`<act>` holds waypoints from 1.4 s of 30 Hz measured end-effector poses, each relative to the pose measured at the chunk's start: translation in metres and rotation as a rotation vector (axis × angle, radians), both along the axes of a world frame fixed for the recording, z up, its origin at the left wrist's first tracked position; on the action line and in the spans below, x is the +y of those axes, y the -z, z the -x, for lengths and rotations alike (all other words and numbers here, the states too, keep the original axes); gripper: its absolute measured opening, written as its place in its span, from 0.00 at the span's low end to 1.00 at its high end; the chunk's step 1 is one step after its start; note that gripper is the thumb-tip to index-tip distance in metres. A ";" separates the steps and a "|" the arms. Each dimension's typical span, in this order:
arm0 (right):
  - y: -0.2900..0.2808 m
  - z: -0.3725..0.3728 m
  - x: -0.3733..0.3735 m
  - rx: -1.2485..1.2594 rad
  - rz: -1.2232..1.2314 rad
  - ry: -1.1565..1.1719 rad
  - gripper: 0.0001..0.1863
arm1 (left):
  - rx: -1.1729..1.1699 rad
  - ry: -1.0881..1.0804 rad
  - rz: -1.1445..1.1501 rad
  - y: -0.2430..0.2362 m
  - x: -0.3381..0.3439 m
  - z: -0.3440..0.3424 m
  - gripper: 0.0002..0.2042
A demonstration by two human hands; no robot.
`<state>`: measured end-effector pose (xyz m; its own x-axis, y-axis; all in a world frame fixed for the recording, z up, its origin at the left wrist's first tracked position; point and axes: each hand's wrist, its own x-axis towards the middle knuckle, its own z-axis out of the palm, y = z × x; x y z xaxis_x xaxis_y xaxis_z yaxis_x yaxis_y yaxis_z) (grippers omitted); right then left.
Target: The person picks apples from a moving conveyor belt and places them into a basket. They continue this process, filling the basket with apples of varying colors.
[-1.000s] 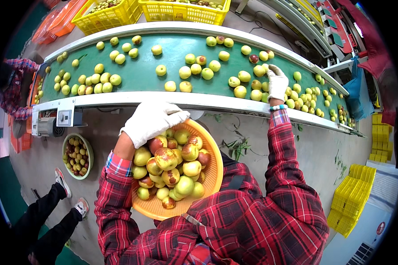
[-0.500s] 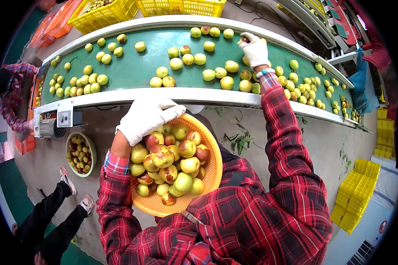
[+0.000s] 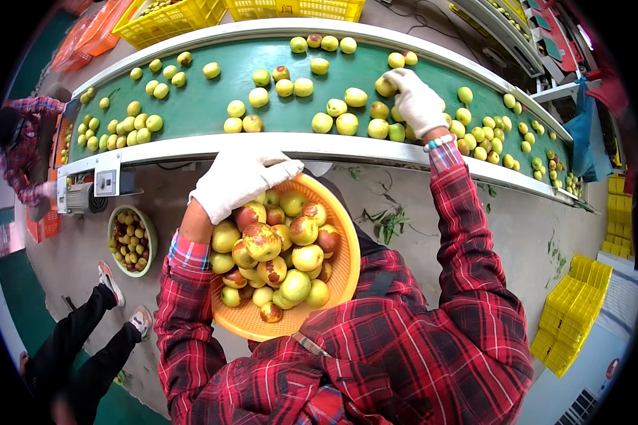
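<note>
My gloved left hand (image 3: 237,180) is closed on the rim of an orange perforated basket (image 3: 344,280), which holds several yellow-green fruit with red-brown patches (image 3: 262,241) and leans against my body. My gloved right hand (image 3: 415,103) reaches over a green conveyor belt (image 3: 205,99), its fingers curled round a yellowish fruit (image 3: 385,86). Several loose fruit (image 3: 355,97) lie around it on the belt, mostly pale green or yellow, some touched with red.
Yellow crates (image 3: 290,10) and orange crates (image 3: 78,46) stand behind the belt. A motor (image 3: 81,198) sits beside a green fruit basket (image 3: 131,237). Other people (image 3: 21,152) (image 3: 85,354) are at left. Yellow crates (image 3: 567,312) are stacked at right, and leaves (image 3: 386,223) litter the floor.
My right hand moved up and left across the belt, then dipped slightly, with a fruit in its fingers. The fruit on the belt shifted leftward. My left hand stays on the basket.
</note>
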<state>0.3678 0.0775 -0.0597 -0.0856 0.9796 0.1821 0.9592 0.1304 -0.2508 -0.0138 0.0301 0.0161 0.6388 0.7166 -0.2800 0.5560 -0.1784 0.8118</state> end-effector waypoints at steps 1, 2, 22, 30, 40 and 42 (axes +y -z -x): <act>-0.001 0.007 0.007 -0.066 0.129 -0.042 0.19 | -0.004 -0.002 0.001 0.000 0.000 0.001 0.17; 0.013 0.010 0.015 -0.077 0.093 -0.100 0.17 | 0.004 -0.008 0.020 0.000 0.000 0.002 0.17; -0.132 0.192 -0.100 1.151 0.609 -0.380 0.31 | -0.389 -0.172 0.277 -0.003 0.015 0.029 0.18; -0.111 0.227 -0.122 0.493 0.131 -0.576 0.21 | -0.667 0.025 -0.025 0.023 0.011 0.059 0.21; -0.108 0.165 -0.124 0.884 -0.080 -0.329 0.12 | -0.242 -0.048 0.020 -0.017 -0.003 0.032 0.19; -0.097 0.128 -0.115 0.718 -0.081 -0.117 0.10 | -0.137 0.009 -0.164 -0.040 -0.013 0.038 0.19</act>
<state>0.2395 -0.0372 0.0372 -0.0208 0.9525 0.3039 0.5405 0.2664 -0.7980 -0.0516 0.0175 0.0562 0.6696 0.7394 -0.0700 0.4404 -0.3194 0.8390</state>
